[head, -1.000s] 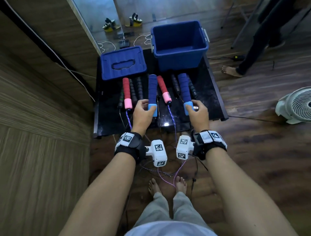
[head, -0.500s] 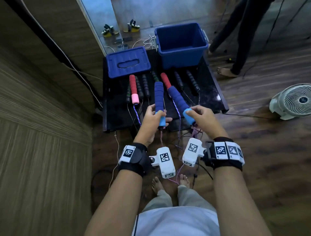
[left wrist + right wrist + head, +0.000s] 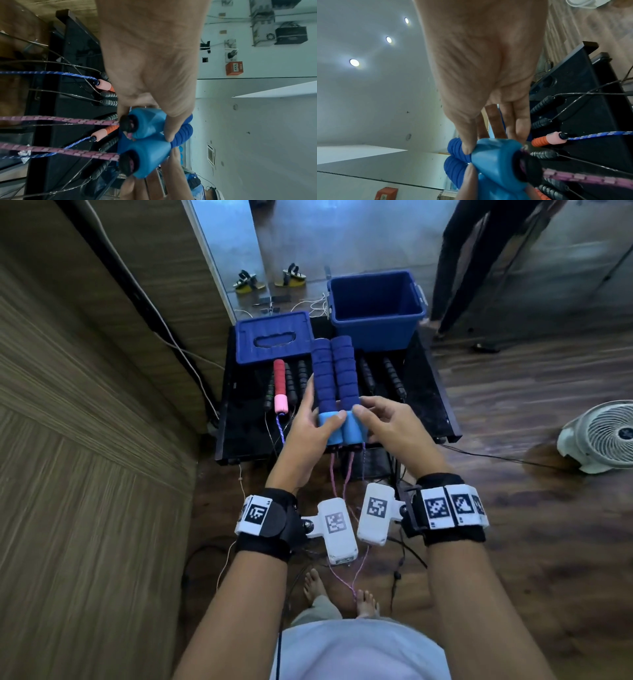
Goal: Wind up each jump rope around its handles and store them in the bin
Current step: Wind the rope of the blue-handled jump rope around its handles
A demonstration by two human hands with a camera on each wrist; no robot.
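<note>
Two blue foam jump-rope handles (image 3: pixel 335 378) with light blue end caps are held side by side above the black table (image 3: pixel 435 409), pointing away from me. My left hand (image 3: pixel 313 426) grips the left handle's cap (image 3: pixel 149 121), thumb on top. My right hand (image 3: pixel 380 421) pinches the right handle's cap (image 3: pixel 496 155). Their pink cord (image 3: pixel 334 477) hangs from both caps toward the floor. A red and pink handle (image 3: pixel 280 386) and several black handles (image 3: pixel 392 376) lie on the table. The open blue bin (image 3: pixel 375 308) stands at the table's far end.
The bin's blue lid (image 3: pixel 274 338) lies flat at the table's far left. A wooden wall runs along the left. A white fan (image 3: pixel 599 436) sits on the floor to the right. Another person's legs (image 3: pixel 459 265) stand beyond the bin. Cables trail on the floor.
Both hands lifted the blue handles off the table and brought them together side by side, closer to me. The handles were apart and lying flat a second ago.
</note>
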